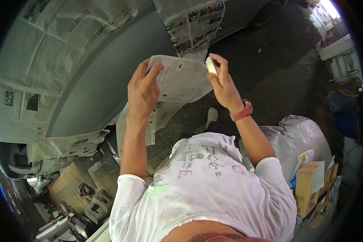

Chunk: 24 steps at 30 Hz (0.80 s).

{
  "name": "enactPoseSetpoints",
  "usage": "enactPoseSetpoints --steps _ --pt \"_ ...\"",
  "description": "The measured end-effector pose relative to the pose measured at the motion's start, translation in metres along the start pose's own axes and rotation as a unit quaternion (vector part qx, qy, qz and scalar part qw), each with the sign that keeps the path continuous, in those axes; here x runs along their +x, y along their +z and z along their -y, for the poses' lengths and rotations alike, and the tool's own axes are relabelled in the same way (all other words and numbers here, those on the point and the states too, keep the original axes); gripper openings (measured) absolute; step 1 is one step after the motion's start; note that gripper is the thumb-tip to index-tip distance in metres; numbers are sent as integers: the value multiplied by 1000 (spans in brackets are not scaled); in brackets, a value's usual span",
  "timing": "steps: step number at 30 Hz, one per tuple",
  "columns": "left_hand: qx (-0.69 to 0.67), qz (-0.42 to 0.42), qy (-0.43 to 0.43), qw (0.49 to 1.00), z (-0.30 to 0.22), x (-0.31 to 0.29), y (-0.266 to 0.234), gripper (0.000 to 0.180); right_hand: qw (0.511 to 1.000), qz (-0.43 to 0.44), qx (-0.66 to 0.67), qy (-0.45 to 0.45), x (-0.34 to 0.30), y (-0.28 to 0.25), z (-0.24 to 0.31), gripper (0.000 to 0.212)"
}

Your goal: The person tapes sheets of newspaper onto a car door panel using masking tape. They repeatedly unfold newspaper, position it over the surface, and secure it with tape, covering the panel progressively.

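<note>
My left hand (144, 88) is closed on the left edge of a newspaper sheet (180, 78), thumb and fingers pinching it near its upper corner. The sheet spreads to the right and bends at its far side. In my right hand (226, 88), fingers wrap round a pale cream roll of tape (211, 67), which is at the sheet's right edge. Whether tape joins the two is too blurred to tell. Just ahead, a grey car body panel (97, 76) curves away, with more newspaper (195, 26) hanging over it. Another newspaper piece (150, 131) hangs below my left hand.
Large newspaper sheets (32, 76) cover the car at left. A silvery plastic cover (296, 135) lies over something bulky at right, beside cardboard boxes (309, 187). Grey blocks (97, 205) stand at lower left. An orange cable (347, 90) hangs at far right above dark floor.
</note>
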<state>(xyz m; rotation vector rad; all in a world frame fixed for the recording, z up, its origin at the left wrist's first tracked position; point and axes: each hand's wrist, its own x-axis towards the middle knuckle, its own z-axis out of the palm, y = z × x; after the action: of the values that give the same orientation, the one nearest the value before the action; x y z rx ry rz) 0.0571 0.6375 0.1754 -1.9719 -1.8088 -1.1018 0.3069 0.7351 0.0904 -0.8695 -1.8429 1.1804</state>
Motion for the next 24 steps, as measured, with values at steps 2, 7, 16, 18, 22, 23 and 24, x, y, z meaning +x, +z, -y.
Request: enactPoseSetpoints --steps 2,7,16,18,22,23,24 --pt "46 65 -12 997 -4 19 14 28 989 64 117 61 6 -5 -8 63" --pt "49 117 -158 979 -9 42 54 27 970 156 172 66 44 -23 -25 65" --pt "47 10 -234 971 -9 61 67 27 969 165 185 2 117 -47 -40 68" --pt "18 -36 -240 970 -5 66 64 26 968 153 196 16 130 -50 -46 67" --pt "-16 -80 -266 961 -6 72 43 23 975 52 212 33 150 -55 -74 61" --pt "-16 -87 -264 960 -4 72 38 22 977 17 209 31 155 -57 -81 60" --pt "-23 -96 -270 958 -2 73 30 21 978 -5 208 37 161 -59 -89 57"
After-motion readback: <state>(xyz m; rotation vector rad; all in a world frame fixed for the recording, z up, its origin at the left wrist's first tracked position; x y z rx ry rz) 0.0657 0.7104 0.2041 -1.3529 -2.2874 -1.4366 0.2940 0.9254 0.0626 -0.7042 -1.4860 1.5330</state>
